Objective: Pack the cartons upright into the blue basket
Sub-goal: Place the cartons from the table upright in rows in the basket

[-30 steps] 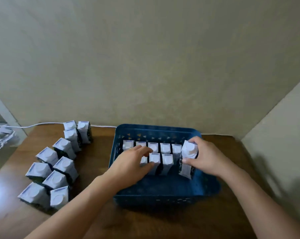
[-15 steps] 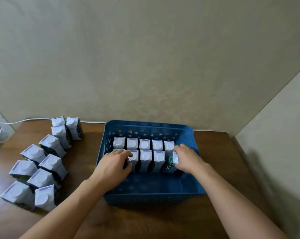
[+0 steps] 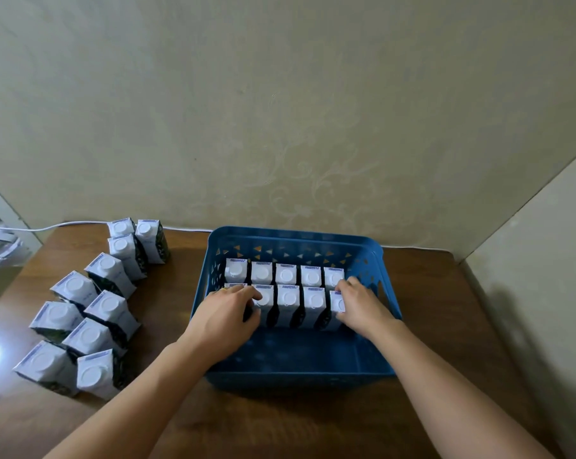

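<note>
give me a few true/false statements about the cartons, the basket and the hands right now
1. The cartons in the blue basket stand upright in two rows. True.
2. The basket is full to its near wall. False: the near part of its floor is bare.
3. The right hand is on the carton at the right end of the near row. True.
4. The left hand is picking a carton off the table. False: it is inside the basket, at the left end of the near row.
5. Loose cartons on the table stand left of the basket. True.
6. The basket sits on a white cloth. False: it sits on the brown wooden table.
</note>
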